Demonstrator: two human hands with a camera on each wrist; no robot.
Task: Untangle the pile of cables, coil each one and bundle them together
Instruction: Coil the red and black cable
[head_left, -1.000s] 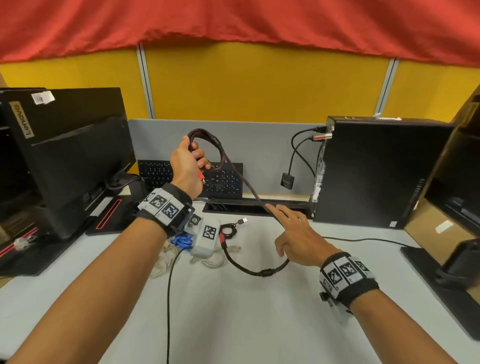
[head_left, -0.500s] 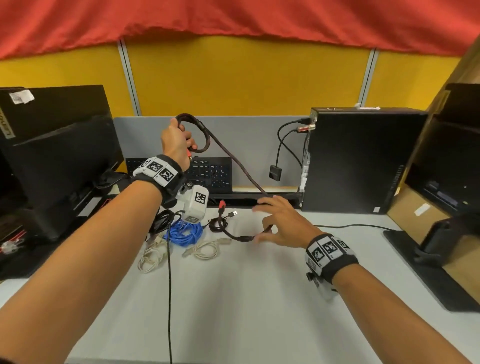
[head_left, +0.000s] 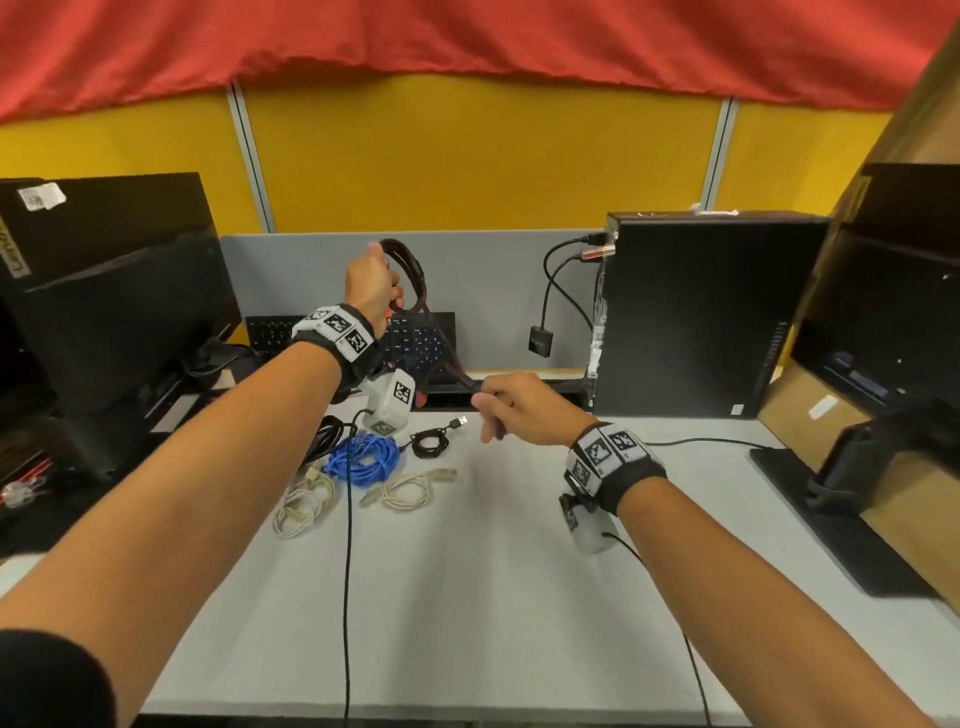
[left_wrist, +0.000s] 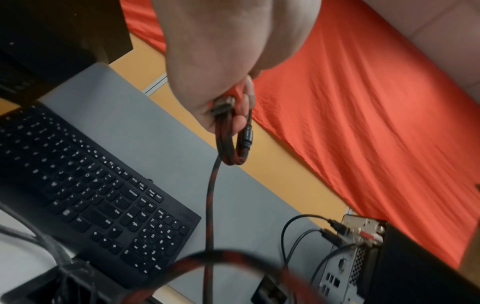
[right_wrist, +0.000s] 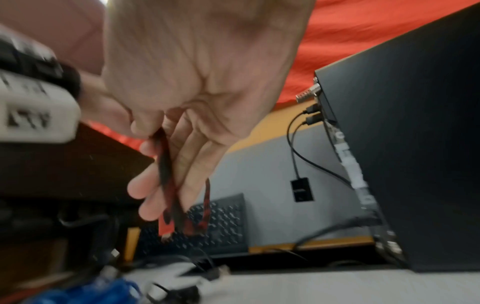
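Observation:
My left hand (head_left: 370, 283) is raised above the keyboard and grips a coil of red-and-black braided cable (head_left: 410, 273), its loops and a metal plug (left_wrist: 223, 103) held in the fist. The cable runs down and right to my right hand (head_left: 511, 408), which pinches its free end between thumb and fingers (right_wrist: 166, 174); the red plug (right_wrist: 166, 226) hangs below them. On the table lie a blue cable coil (head_left: 363, 460), two beige cables (head_left: 304, 501) (head_left: 410, 488) and a small black USB cable (head_left: 434, 441).
A black keyboard (head_left: 415, 338) leans at the grey partition behind the cables. A monitor (head_left: 119, 312) stands at the left, a black PC tower (head_left: 701, 312) with plugged cables at the right, another monitor stand (head_left: 831, 519) far right. Thin black wrist-camera wires (head_left: 347, 597) cross the table.
My right hand lifted off the table and moved up towards the left hand, taking the cable's free end with it. The slack loop on the table is gone. The left hand stayed raised.

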